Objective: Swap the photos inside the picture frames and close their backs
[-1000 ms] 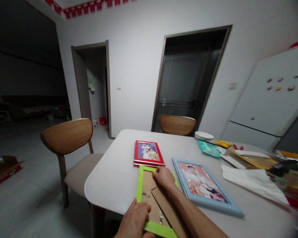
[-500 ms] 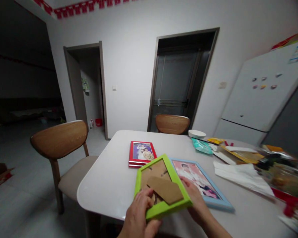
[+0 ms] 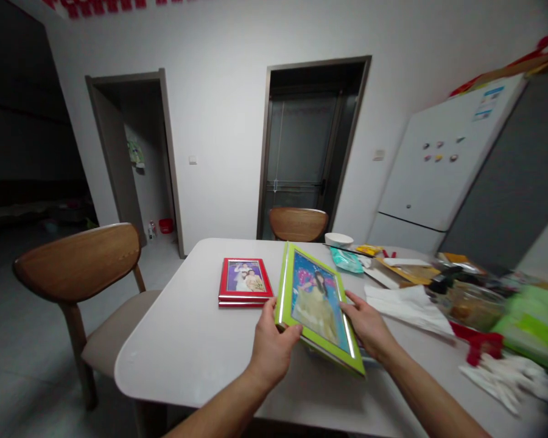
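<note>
A green picture frame (image 3: pixel 319 304) is held up above the table, tilted, its photo side towards me. My left hand (image 3: pixel 274 340) grips its lower left edge, thumb on the front. On the right side, my right hand (image 3: pixel 368 319) has hold of the opposite edge. Left of it, a stack of red picture frames (image 3: pixel 244 281) lies on the white table (image 3: pixel 182 340), the top one showing a photo. The light blue frame is almost wholly hidden behind the green one.
Along the table's right side lie a white paper sheet (image 3: pixel 408 307), a teal packet (image 3: pixel 346 260), a white bowl (image 3: pixel 338 239), white gloves (image 3: pixel 511 377) and a bright green bag (image 3: pixel 534 322). Wooden chairs stand at the left (image 3: pixel 80 261) and the far side (image 3: pixel 298 224).
The green frame has been turned over from its brown backing to its photo side, and now stands more upright. Both hands still grip it. The view has swung to the right.
</note>
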Action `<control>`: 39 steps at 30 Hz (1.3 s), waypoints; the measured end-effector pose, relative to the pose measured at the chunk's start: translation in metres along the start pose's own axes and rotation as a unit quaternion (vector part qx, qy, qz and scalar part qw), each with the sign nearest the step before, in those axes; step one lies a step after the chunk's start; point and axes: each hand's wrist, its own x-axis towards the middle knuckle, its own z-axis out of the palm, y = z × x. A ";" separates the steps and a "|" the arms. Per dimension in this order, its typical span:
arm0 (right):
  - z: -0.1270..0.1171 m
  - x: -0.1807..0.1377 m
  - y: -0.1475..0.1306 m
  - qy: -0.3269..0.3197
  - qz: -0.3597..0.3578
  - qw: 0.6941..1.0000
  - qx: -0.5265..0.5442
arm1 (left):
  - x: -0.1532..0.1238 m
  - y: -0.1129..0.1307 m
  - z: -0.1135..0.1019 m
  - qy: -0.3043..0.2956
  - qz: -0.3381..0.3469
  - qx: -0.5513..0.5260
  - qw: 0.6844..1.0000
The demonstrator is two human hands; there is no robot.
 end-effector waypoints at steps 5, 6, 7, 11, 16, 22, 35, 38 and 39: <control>-0.036 0.063 0.016 0.028 -0.035 0.977 -0.207 | 0.019 -0.057 0.030 -0.053 -0.052 0.155 0.985; -0.038 0.069 0.020 0.031 -0.037 0.972 -0.228 | 0.020 -0.065 0.034 -0.049 -0.055 0.172 0.982; -0.037 0.073 0.025 0.034 -0.039 0.967 -0.248 | 0.021 -0.071 0.037 -0.045 -0.057 0.194 0.978; -0.033 0.080 0.043 0.030 -0.041 0.952 -0.302 | 0.021 -0.079 0.034 -0.058 -0.049 0.285 0.956; -0.022 0.069 0.029 0.023 -0.075 0.949 -0.304 | 0.035 -0.073 0.002 -0.069 -0.009 0.408 0.910; 0.053 0.016 -0.012 -0.098 -0.183 0.958 -0.198 | 0.076 -0.063 -0.071 -0.008 0.001 0.548 0.836; 0.124 -0.059 -0.008 -0.168 -0.012 0.960 0.222 | 0.008 -0.035 -0.082 -0.051 0.042 0.566 0.822; 0.107 -0.079 -0.026 -0.132 -0.007 0.948 0.289 | -0.009 -0.021 -0.080 -0.048 0.053 0.523 0.849; 0.101 -0.087 -0.033 -0.113 -0.027 0.954 0.275 | -0.013 -0.015 -0.080 -0.048 0.055 0.484 0.872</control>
